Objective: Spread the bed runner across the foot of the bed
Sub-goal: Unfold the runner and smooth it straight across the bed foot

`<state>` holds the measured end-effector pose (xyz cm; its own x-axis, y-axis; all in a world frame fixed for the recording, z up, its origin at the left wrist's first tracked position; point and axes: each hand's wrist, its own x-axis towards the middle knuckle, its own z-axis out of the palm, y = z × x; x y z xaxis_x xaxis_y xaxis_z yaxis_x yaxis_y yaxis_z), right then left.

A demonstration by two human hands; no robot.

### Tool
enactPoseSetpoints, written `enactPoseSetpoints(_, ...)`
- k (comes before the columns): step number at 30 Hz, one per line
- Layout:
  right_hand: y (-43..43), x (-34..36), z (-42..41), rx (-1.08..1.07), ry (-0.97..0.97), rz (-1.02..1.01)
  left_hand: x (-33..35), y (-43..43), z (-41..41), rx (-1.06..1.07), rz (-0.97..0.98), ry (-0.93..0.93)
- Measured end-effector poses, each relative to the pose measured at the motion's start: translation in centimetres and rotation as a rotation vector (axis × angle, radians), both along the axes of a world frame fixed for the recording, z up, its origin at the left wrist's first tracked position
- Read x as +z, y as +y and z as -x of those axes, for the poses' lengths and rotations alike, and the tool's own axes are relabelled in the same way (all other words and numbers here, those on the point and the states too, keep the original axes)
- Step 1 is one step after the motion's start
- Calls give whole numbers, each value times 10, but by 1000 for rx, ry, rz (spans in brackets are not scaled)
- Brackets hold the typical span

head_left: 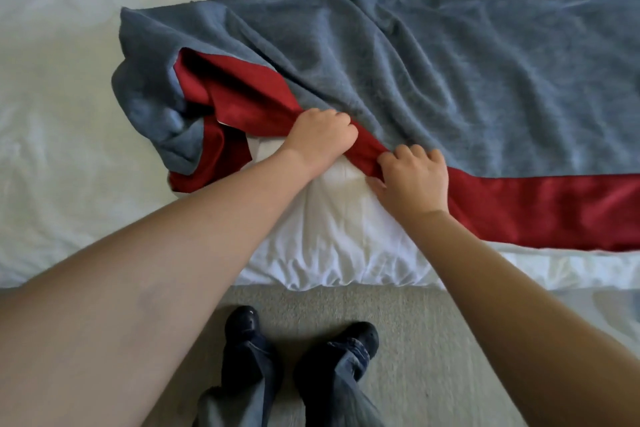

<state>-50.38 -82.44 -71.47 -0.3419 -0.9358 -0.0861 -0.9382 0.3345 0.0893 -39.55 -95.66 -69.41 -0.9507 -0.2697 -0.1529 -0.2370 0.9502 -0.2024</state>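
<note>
Bed (52, 149), white sheet, fills the upper frame. Runner (450, 80), grey with a red band: its left end lies bunched and folded over left of centre, while the right part lies flat and runs off the right edge. Left hand (318, 139), centre, fist closed round the red edge. Right hand (414, 177) just beside it, fingers curled, pinching the same edge. Shoes (298, 340) on carpet (433, 340), bottom centre.
</note>
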Motion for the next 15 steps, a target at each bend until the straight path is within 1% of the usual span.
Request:
enactPoseSetpoints(3,3,-6,-8,12,-17,-20,-2,5,-11,-48,12,21)
enactPoseSetpoints(6,13,-10,-25,-76,-112,-20,-4,14,-33,-79,-74,58)
enactPoseSetpoints(11,45,-9,-80,-135,-254,-21,-5,28,-86,-167,-170,69)
enactPoseSetpoints(13,53,-9,-90,-161,-260,12,-4,30,-98,-196,-199,52)
enactPoseSetpoints(15,53,-6,-92,-160,-222,-1,-3,28,-103,-225,-192,56)
